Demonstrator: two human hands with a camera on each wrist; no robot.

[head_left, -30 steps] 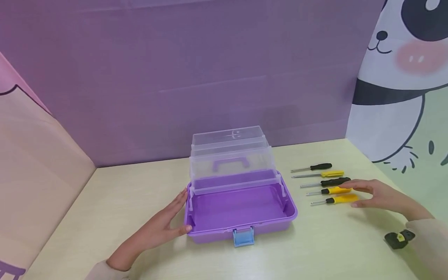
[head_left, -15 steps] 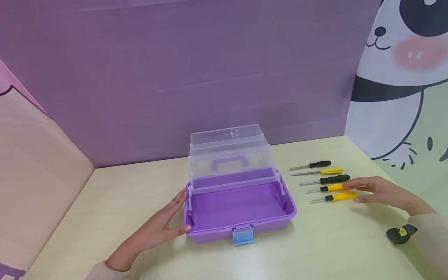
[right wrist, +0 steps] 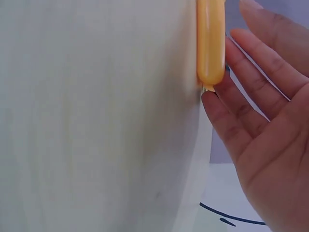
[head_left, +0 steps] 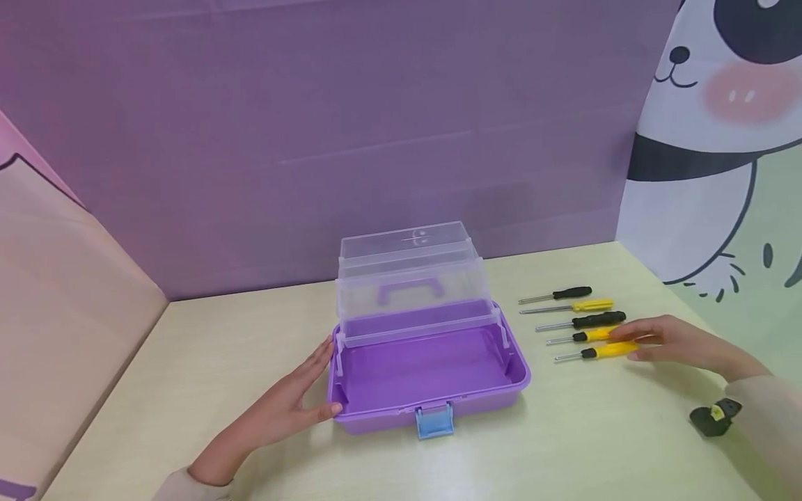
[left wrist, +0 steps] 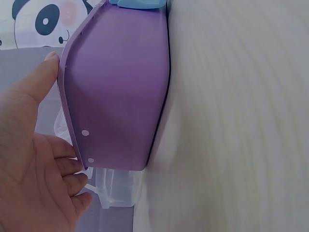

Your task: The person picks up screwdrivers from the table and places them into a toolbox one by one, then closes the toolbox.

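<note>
— On counter: purple toolbox (head_left: 432, 376), tiers raised; left hand (head_left: 285, 407) flat against its side?
— Yes. Right hand (head_left: 673, 341), fingers straight, touches nearest yellow screwdriver (head_left: 598, 353); grip its handle squarely.

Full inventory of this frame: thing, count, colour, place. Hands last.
storage box: 1, purple base with blue front latch, open, table centre.
clear trays: stacked tiers, transparent with a purple handle, raised over the box's rear.
black-handled screwdrivers: 2, first and third in the row right of the box.
yellow-handled screwdrivers: 3, second, fourth and fifth in that row.
small black object: 1, black with a yellow spot, near the right sleeve.
table: 1, pale wood.
backdrop: purple panel behind; panda print at right.
left hand: flat against the box's left side.
right hand: fingers straight, at the butt of the nearest yellow handle.
</note>
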